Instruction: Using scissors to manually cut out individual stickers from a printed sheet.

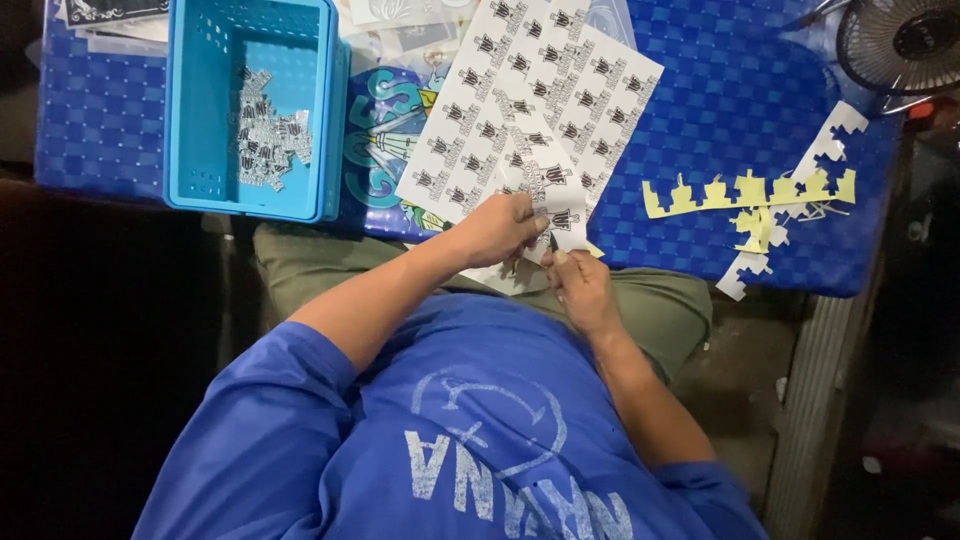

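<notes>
A white sticker sheet (540, 90) printed with rows of small black-and-white designs lies on the blue checkered table cover (720, 100). Its near end hangs over the table edge above my lap. My left hand (500, 228) pinches that near end, thumb on top, beside a partly cut row of stickers (550, 185). My right hand (580, 285) is just below and to the right, almost touching the left. Its fingers are closed around a small dark tool (553, 243) whose tip meets the sheet's edge. I cannot tell what kind of tool it is.
A light blue plastic basket (250, 105) at the left holds several cut-out stickers (268, 140). Yellow backing offcuts (750, 195) and white offcuts (830, 140) lie at the right. A small fan (900, 40) stands at the far right corner. More printed sheets (390, 130) lie under the sticker sheet.
</notes>
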